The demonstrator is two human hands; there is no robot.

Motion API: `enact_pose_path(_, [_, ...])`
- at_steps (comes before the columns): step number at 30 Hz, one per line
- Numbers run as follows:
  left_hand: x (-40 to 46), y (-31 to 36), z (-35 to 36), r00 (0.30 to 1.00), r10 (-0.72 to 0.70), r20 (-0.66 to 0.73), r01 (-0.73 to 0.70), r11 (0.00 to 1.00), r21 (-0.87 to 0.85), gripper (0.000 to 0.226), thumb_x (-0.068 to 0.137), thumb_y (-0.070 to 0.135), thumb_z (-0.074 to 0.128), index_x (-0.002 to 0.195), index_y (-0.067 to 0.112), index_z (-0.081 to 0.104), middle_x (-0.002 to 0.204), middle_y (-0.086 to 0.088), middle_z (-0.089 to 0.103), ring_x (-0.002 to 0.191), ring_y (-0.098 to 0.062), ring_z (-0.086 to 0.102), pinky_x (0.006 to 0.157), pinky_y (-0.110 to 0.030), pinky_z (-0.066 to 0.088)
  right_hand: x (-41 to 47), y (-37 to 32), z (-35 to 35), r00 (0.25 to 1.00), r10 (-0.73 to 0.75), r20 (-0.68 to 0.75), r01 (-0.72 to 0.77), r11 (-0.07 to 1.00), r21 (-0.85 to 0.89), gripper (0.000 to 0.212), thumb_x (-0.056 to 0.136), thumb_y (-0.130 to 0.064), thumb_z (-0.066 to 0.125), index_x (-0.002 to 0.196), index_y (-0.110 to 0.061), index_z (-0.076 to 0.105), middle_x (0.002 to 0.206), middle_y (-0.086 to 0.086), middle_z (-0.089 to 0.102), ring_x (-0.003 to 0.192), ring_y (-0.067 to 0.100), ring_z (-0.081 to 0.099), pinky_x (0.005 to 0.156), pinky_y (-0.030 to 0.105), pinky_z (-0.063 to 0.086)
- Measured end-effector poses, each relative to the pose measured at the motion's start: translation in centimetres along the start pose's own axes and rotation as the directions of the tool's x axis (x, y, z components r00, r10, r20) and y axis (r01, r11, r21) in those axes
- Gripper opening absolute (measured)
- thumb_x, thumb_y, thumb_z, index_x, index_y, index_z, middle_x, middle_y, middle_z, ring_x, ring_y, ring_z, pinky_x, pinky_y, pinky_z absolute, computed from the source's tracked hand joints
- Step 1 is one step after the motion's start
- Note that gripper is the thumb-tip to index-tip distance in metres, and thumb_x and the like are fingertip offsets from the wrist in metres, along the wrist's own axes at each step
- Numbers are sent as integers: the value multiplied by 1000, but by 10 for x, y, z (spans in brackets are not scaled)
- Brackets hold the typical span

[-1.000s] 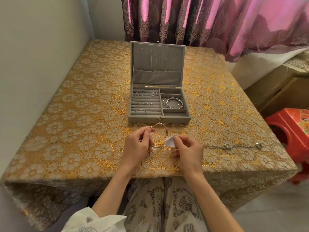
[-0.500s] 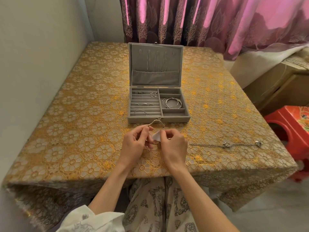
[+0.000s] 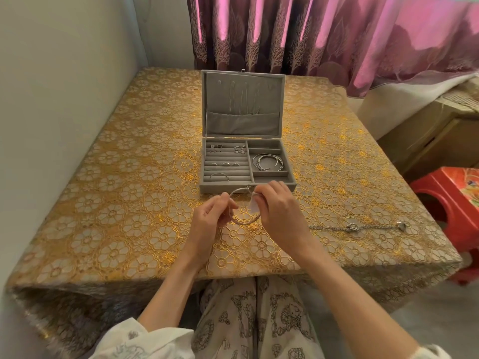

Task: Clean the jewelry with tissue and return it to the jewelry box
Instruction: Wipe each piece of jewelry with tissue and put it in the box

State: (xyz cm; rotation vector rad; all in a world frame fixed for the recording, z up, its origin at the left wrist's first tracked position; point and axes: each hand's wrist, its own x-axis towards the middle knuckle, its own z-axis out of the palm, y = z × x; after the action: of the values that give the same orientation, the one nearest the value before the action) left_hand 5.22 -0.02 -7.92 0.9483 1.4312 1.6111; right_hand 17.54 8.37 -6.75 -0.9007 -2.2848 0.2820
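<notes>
My left hand [image 3: 211, 218] pinches the left side of the silver bangle [image 3: 243, 222], held above the tablecloth [image 3: 124, 193] just in front of the open jewelry box [image 3: 247, 186]. My right hand [image 3: 278, 212] pinches the tissue [image 3: 254, 206] around the bangle's right side.

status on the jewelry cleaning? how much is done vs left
Done, apparently: rings and bangles already sit in the open jewelry box, though whether they were wiped can't be told. In hand: left hand holds a bangle while right hand rubs it with tissue. Left: return that bangle; the chain lies on the table, right side.
</notes>
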Motion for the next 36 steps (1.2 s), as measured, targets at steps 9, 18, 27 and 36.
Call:
enact_pose_path(9, [-3, 1, -2, 999, -20, 37, 19, 999, 34, 32, 96, 24, 45, 73, 6, 58, 61, -4, 54, 45, -11, 47, 39, -15, 34, -8, -6, 11, 997, -16, -75, 14, 999, -33, 22, 91, -20, 45, 88, -6, 62, 80, 5, 62, 74, 17, 55, 65, 20, 40])
enact_pose_path(18, [-3, -3, -2, 1000, -13, 17, 12, 997, 79, 33, 96, 25, 43, 74, 3, 56, 63, -5, 55, 48, -14, 49, 40, -17, 38, -17, -28, 9, 830, 555, 54, -508, 712, 485, 5, 91, -16, 56, 87, -15, 59, 71, -8, 57, 61, 1, 52, 57, 11, 43])
enact_pose_path(27, [-5, 2, 0, 999, -4, 43, 1, 998, 58, 35, 92, 24, 46, 66, 3, 59, 60, -7, 58, 43, -13, 41, 41, -18, 33, -17, -24, -3, 852, 514, 103, -501, 740, 449, 4, 89, -16, 58, 87, -14, 60, 74, -7, 57, 68, 3, 52, 59, 11, 42])
enact_pose_path(36, [-2, 3, -5, 994, -16, 110, 19, 1000, -23, 29, 92, 29, 46, 72, 12, 59, 57, -4, 49, 47, -14, 35, 40, -18, 26, -3, -15, -3, 991, 6, -134, 3, 998, 65, 6, 87, -12, 60, 83, -7, 61, 75, 3, 63, 74, 18, 54, 60, 27, 47])
